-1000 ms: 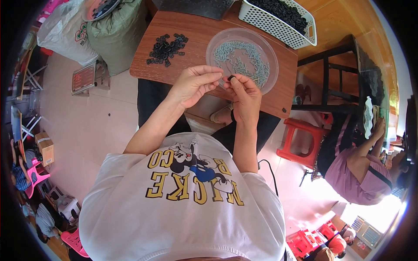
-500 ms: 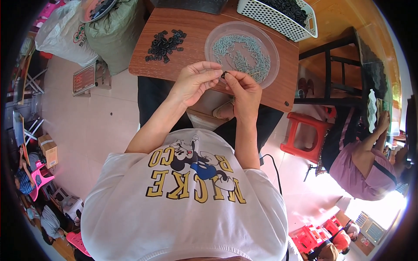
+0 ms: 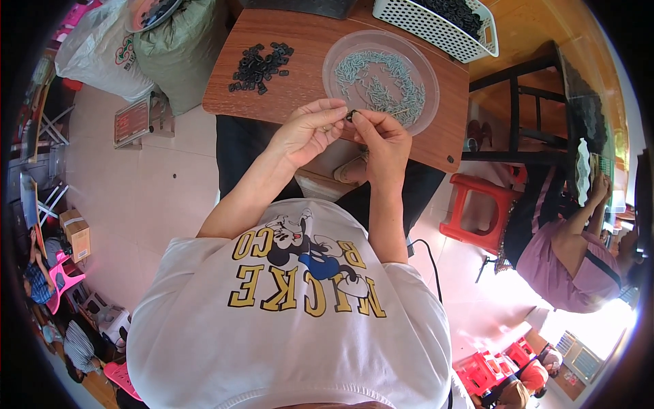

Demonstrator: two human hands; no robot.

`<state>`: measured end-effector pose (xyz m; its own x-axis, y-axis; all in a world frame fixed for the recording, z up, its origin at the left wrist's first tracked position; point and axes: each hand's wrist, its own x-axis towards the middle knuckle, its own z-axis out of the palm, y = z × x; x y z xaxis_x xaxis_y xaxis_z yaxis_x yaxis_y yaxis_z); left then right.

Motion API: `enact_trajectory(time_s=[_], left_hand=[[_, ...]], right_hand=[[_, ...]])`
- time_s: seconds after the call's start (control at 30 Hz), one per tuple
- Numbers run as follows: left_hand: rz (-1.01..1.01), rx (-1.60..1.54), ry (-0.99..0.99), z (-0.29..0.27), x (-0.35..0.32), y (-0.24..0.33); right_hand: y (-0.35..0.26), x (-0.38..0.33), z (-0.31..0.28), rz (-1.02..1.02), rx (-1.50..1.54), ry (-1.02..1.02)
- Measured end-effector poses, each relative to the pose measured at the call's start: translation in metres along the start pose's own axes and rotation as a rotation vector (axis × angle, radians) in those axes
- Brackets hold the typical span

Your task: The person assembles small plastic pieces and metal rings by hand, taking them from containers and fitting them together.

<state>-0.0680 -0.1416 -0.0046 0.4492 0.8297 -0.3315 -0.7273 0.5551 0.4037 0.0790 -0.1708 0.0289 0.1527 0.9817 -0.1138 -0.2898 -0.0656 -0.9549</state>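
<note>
My left hand (image 3: 310, 129) and my right hand (image 3: 383, 141) meet over the near edge of the brown table (image 3: 300, 75). Between their fingertips is a small black plastic piece (image 3: 351, 116). The right thumb and forefinger pinch it, while the left fingertips close on its other side. Whether the left fingers also hold a tiny screw is too small to tell. Just beyond the hands stands a clear round tray (image 3: 329, 58) of small grey-green screws (image 3: 381, 65). To the left lies a loose pile of black plastic pieces (image 3: 260, 67).
A white perforated basket (image 3: 436, 34) of black pieces sits at the table's far right. One black piece (image 3: 450, 159) lies at the near right corner. Full sacks (image 3: 174, 61) and a small stool (image 3: 134, 126) are on the left; a red stool (image 3: 480, 211) and another person (image 3: 565, 266) are on the right.
Both hands keep nearly the same place and grip on the black piece. The view has shifted very slightly; otherwise nothing visibly differs.
</note>
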Motion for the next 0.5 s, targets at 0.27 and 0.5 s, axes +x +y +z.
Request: enact_trajectory(time_s=[0.27,0.5], left_hand=[[-0.025,-0.026,-0.004,-0.0013,-0.0026,-0.0015],[-0.040,-0.079,-0.035,-0.0058,-0.0063,-0.0045]], right_hand=[[-0.0004,-0.0024,0.0012,-0.006,-0.037,-0.006],[0.0019,-0.0055,0.0002,-0.032,-0.034,-0.033]])
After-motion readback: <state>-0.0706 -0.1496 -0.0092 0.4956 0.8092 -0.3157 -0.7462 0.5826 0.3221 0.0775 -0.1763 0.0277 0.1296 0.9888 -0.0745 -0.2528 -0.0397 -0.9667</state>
